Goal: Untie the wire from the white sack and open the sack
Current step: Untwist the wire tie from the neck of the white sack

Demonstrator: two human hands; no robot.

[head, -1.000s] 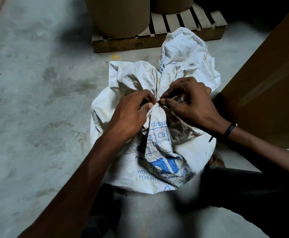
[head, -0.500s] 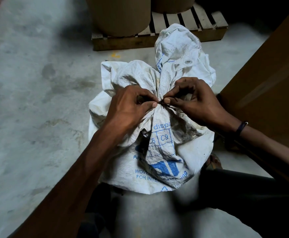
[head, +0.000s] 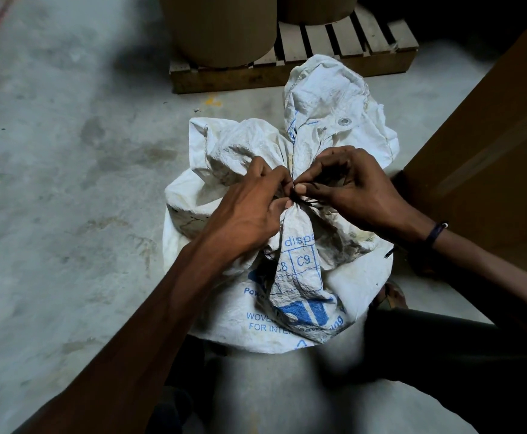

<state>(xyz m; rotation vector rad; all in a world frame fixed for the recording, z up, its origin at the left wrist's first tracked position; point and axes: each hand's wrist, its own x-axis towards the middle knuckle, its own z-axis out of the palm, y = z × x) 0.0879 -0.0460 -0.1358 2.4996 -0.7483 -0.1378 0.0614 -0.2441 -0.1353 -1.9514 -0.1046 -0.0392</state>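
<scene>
The white sack [head: 287, 245] sits on the concrete floor [head: 68, 183], just this side of the wooden pallet [head: 287, 73], with its mouth gathered into a tight neck at the top centre. Around that neck runs the wire [head: 303, 200], thin and dark, only partly visible between the fingers. The left hand [head: 249, 211] has its fingers curled round the bunched fabric on the near-left of the neck, thumb and forefinger pinching at the tie. The right hand [head: 346, 183] meets it from the other side of the neck, thumb and forefinger clamped on a wire end. The sack looks like woven plastic: light, crinkly and rather slick, so the cloth should crumple readily but slip under a loose grip; holding the neck firmly just beneath the tie seems the best purchase. The wire is probably stiff enough to hold its twist, so it will want unwinding turn by turn from its free end, not pulling. A brown board [head: 491, 151] leans beside the sack on the right, and cardboard drums [head: 224, 26] stand on the pallet beyond it
</scene>
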